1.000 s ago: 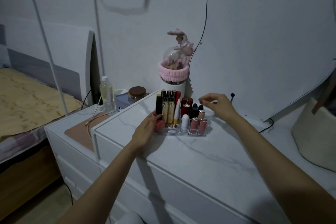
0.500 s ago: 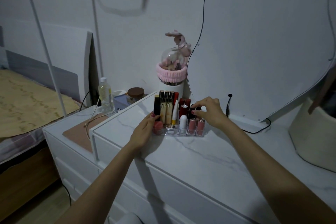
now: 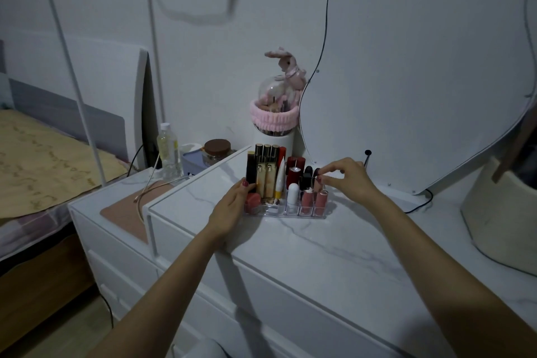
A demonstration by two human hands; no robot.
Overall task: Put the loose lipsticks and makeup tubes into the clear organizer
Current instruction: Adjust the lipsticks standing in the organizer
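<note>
Standing tubes fill clear organizer (image 3: 279, 209) (pinks front).

bottle (image 3: 168, 154) | brown-lidded jar (image 3: 216, 150) | mirror (image 3: 421, 67) | bunny toy (image 3: 289, 68)

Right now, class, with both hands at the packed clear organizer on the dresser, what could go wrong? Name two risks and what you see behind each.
1. The right hand works its fingers among closely packed upright tubes; a nudge could tip the pink lipsticks in the front row.
2. The clear organizer sits on smooth marble, and only the left hand braces it; it might slide if that hand lifts.
</note>
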